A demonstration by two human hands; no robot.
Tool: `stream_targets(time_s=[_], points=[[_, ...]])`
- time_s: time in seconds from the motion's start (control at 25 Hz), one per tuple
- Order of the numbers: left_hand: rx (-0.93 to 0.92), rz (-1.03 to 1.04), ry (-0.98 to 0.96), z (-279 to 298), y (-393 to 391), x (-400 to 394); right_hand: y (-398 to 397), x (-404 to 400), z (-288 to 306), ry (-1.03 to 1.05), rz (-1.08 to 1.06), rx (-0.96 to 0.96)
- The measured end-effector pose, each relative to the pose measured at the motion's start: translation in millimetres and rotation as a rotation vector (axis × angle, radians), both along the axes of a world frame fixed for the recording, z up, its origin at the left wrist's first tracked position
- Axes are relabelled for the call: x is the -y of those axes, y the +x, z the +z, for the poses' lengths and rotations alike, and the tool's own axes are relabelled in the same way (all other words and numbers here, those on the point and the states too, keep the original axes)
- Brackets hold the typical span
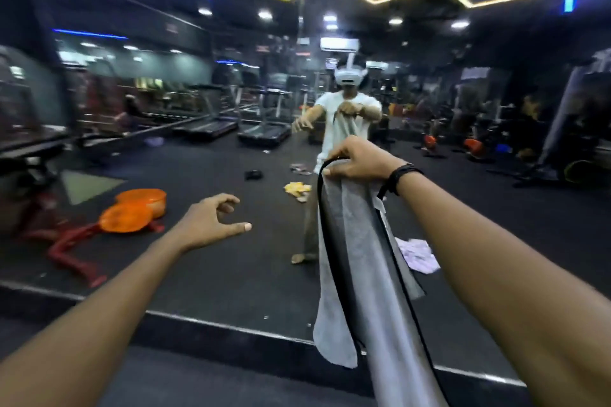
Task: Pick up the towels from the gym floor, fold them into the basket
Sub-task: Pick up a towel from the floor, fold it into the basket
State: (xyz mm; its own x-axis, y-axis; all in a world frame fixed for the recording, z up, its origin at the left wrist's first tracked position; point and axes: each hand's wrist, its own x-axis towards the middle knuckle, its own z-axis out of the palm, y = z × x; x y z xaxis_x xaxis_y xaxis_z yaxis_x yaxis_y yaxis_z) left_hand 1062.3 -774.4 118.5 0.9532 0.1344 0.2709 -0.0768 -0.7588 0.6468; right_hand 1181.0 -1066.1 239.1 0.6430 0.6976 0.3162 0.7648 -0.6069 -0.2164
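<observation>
Towel [360,261] under right-hand fingers [340,155]

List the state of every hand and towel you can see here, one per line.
Right hand: raised, gripping the top edge of the grey towel.
Left hand: held out, fingers loosely curled, holding nothing.
Grey towel: hanging unfolded from the right hand.
Yellow towel: crumpled on the floor.
Lilac towel: crumpled on the floor.

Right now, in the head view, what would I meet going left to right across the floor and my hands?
Orange disc equipment → left hand, empty → yellow cloth → grey towel hanging from the right hand → pale lilac towel on the floor.
</observation>
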Motion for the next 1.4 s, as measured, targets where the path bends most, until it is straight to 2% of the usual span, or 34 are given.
stream_targets(time_s=[0.24,0.48,0.76,0.96,1.28,1.4], points=[[0.003,0.37,-0.023,-3.8,-172.8,-192.6,-81.8,-250.3,6.7,-0.026,0.363,0.036],[-0.089,0.675,0.034,0.7,-364.3,-354.5,-184.5,-458.5,-7.0,-0.064,0.55,0.034],[-0.138,0.973,0.048,14.3,-546.5,-479.5,-306.4,-664.6,-8.6,-0.038,0.789,0.022],[-0.169,1.156,0.029,3.3,-636.2,-552.5,-398.4,-804.4,-19.4,-0.055,0.98,-0.021],[-0.199,1.352,0.023,11.2,-723.1,-699.1,-508.6,-1036.1,-15.2,-0.01,1.275,-0.107],[-0.113,1.41,0.015,25.1,-738.0,-749.6,-542.2,-1106.0,0.1,0.007,1.356,-0.114]])
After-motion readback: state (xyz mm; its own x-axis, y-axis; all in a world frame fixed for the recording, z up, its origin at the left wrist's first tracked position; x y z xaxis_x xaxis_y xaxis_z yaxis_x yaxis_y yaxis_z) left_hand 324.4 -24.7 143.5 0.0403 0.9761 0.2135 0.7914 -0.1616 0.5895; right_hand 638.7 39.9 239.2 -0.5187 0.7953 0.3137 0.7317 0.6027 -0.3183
